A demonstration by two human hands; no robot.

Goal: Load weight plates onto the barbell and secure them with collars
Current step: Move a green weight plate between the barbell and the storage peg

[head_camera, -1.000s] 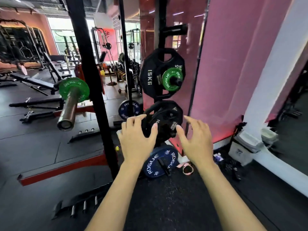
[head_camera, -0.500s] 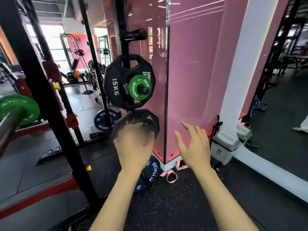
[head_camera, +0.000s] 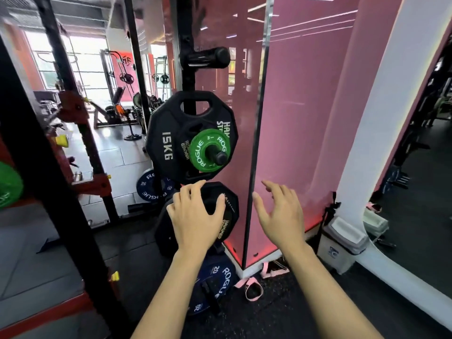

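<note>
**Left hand on the lower black plate at the storage post**

The left hand (head_camera: pixel 195 216) lies on the face of a small black weight plate (head_camera: pixel 227 211) that hangs low on a black upright storage post (head_camera: pixel 186 77). Its fingers are spread and bent over the plate's upper left rim, with the thumb stretched across the front; whether they actually grip the rim cannot be told. The right hand (head_camera: pixel 281 214) hovers just to the right of that plate, fingers apart and relaxed, holding nothing and touching nothing, in front of the edge of a pink mirrored wall panel (head_camera: pixel 305 118).

Directly above, on the post's middle peg, hangs a large black plate marked 15KG (head_camera: pixel 166 143), with a small green plate (head_camera: pixel 208 152) in front of it on the same peg. The post's top peg (head_camera: pixel 205 57) carries no plate. At the foot of the post, a blue plate (head_camera: pixel 220 280) leans on the dark rubber floor (head_camera: pixel 281 314), and a pink strap (head_camera: pixel 254 289) lies just beside it. A second blue plate (head_camera: pixel 151 187) stands farther back, left of the post. At the left edge of the view, part of another green plate (head_camera: pixel 8 184) shows behind a black rack upright (head_camera: pixel 49 192).
</note>
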